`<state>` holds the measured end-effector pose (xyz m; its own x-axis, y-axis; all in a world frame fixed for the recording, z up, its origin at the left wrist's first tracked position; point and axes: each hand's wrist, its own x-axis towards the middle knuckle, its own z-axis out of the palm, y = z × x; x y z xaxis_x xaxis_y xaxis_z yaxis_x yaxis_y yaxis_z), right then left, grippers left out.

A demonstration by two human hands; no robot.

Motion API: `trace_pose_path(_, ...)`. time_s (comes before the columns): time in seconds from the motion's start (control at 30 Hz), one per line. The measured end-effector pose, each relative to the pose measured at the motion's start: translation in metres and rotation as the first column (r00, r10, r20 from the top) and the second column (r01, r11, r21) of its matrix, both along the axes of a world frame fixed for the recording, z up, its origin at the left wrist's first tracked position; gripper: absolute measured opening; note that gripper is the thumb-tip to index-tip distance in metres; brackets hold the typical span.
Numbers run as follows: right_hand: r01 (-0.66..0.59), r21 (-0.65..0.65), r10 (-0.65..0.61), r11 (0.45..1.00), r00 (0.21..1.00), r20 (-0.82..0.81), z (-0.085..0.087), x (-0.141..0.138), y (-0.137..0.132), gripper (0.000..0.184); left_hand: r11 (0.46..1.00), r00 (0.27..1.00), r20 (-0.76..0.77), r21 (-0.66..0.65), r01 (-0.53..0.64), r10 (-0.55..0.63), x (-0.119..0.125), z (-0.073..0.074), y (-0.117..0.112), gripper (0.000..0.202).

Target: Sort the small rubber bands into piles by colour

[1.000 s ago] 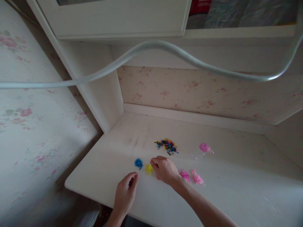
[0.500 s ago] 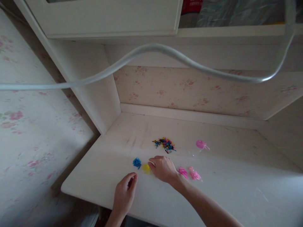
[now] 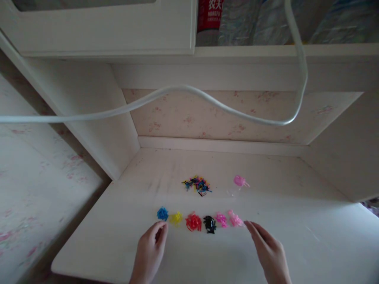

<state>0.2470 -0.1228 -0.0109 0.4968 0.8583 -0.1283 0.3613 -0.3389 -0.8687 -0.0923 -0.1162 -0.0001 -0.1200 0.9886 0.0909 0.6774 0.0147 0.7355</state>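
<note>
Small rubber bands lie sorted by colour in a row: a blue pile (image 3: pixel 162 213), a yellow pile (image 3: pixel 177 217), a red pile (image 3: pixel 193 222), a black pile (image 3: pixel 210 224), a magenta pile (image 3: pixel 221 219) and a light pink pile (image 3: pixel 235 218). My left hand (image 3: pixel 150 246) is closed, thumb against fingers, just in front of the blue and yellow piles. At the right end of the row, my right hand (image 3: pixel 268 246) pinches its fingertips beside the light pink pile. Whatever either hand holds is too small to make out. Farther back sits a mixed-colour heap of bands (image 3: pixel 197 184).
A pink round item with thin ends (image 3: pixel 239 181) lies at the back right of the white table (image 3: pixel 189 260). Across the view, in front of the shelf, runs a white cable (image 3: pixel 166 91). A cabinet (image 3: pixel 103 31) overhangs the table; its open part holds packaged goods.
My right hand has swung right, from beside the yellow pile to the light pink pile, uncovering the red and black piles. My left hand stays near the blue pile. The view has shifted.
</note>
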Motion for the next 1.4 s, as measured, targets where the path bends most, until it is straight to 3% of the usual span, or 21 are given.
trace_pose_path(0.1, 0.109, -0.077, -0.110, 0.991, 0.994, -0.009, -0.025, 0.027, -0.026, 0.055, 0.992, 0.984, -0.137, 0.027, 0.120, -0.116, 0.017, 0.023, 0.030, 0.032)
trace_pose_path(0.2, 0.027, -0.106, -0.022, 0.994, 0.999, 0.049, -0.034, 0.029, -0.036, 0.052, 0.979, 0.925, -0.323, -0.031, 0.199, -0.199, 0.033, 0.037, 0.073, 0.030)
trace_pose_path(0.33, -0.085, -0.150, 0.111, 0.985, 0.979, 0.172, -0.025, 0.012, -0.030, 0.048, 0.980, 0.899, -0.392, -0.077, 0.181, -0.197, 0.044, 0.030, 0.129, 0.026)
trace_pose_path(0.47, -0.117, -0.158, 0.155, 0.981, 0.956, 0.250, -0.018, 0.005, -0.024, 0.047, 0.973, 0.869, -0.437, -0.117, 0.199, -0.230, 0.045, 0.016, 0.160, 0.025)
trace_pose_path(0.6, -0.142, -0.176, 0.191, 0.974, 0.932, 0.308, -0.021, 0.007, -0.024, 0.045, 0.957, 0.839, -0.462, -0.153, 0.245, -0.289, 0.043, 0.008, 0.169, 0.023)
trace_pose_path(0.83, -0.140, -0.254, 0.221, 0.957, 0.919, 0.327, -0.025, 0.008, -0.022, 0.044, 0.957, 0.819, -0.494, -0.148, 0.250, -0.291, 0.035, 0.001, 0.173, 0.029)
trace_pose_path(1.4, -0.160, -0.239, 0.250, 0.958, 0.875, 0.416, -0.014, 0.001, -0.022, 0.044, 0.954, 0.864, -0.407, -0.079, 0.290, -0.297, 0.038, -0.008, 0.174, 0.024)
